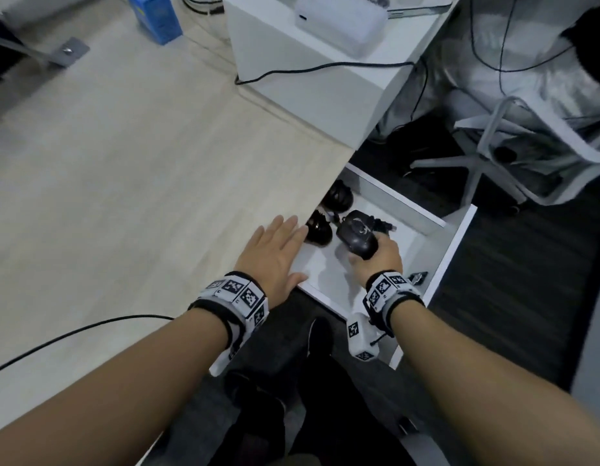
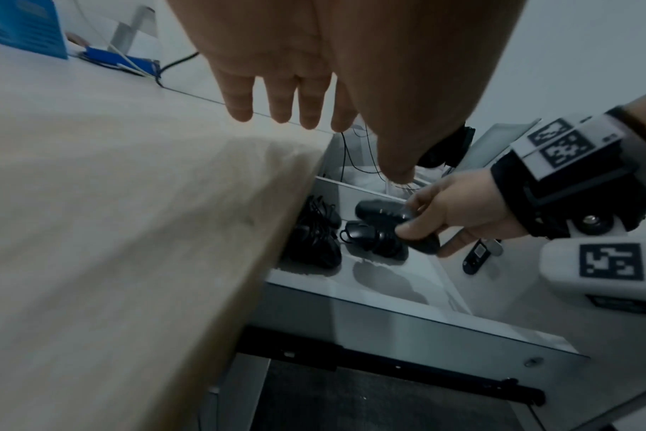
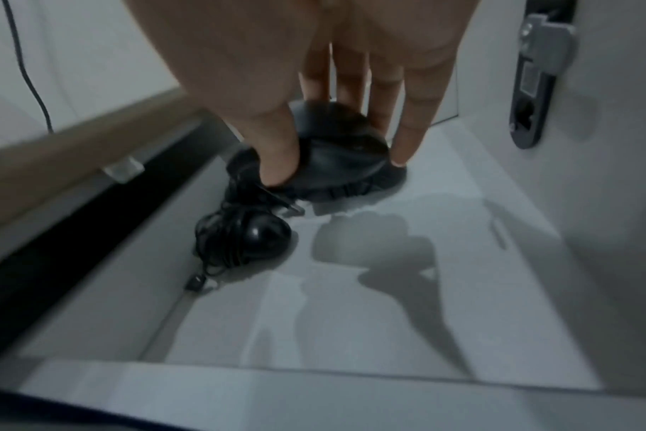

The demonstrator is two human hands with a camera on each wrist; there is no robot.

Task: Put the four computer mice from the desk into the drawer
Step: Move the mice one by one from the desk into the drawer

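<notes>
The white drawer stands pulled out under the wooden desk. My right hand is inside it, thumb and fingers gripping a black mouse just above the drawer floor. In the right wrist view the held mouse sits under the fingers. Two other black mice with wound cords lie by the desk edge, partly hidden under it. My left hand rests flat on the desk edge, fingers straight, holding nothing.
A small black device lies at the drawer's right side. On the desk are a white box, a blue box and a black cable. A chair base stands beyond the drawer.
</notes>
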